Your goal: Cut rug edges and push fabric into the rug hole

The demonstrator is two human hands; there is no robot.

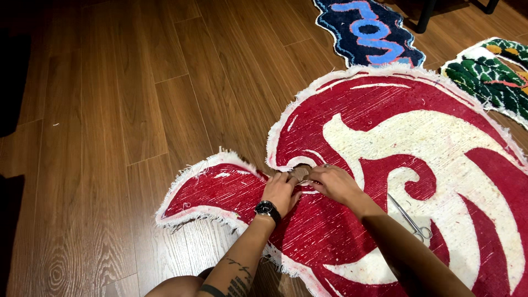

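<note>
I have the big red-and-cream rug (418, 181) lying back side up on the wooden floor (110, 137), so the rough woven backing and its frayed white fringe face me and I can get at the edge from above. Both my hands meet at the narrow neck where the rug's small lobe joins the main round body, just beside a little notch where bare floor shows through.

My left hand (280, 191) (the one with the black wristwatch (267, 209)) rests on the red backing, fingers curled down and pressing or pinching at the fabric; I cannot tell whether anything small is caught between the fingertips. My right hand (334, 184) sits just beside it, nearly touching, fingers bent onto the same spot near the notch, seemingly gripping the cloth edge rather than lying flat. Held this close together, the two hands keep that bit of backing taut between them.

A pair of slim metal scissors (411, 219) lies on the rug near my right forearm, set down within easy reach but apart from both hands.

Farther off on the floor are a dark blue rug (368, 30) and a green patterned rug (489, 74), untouched. No containers are in view.
</note>
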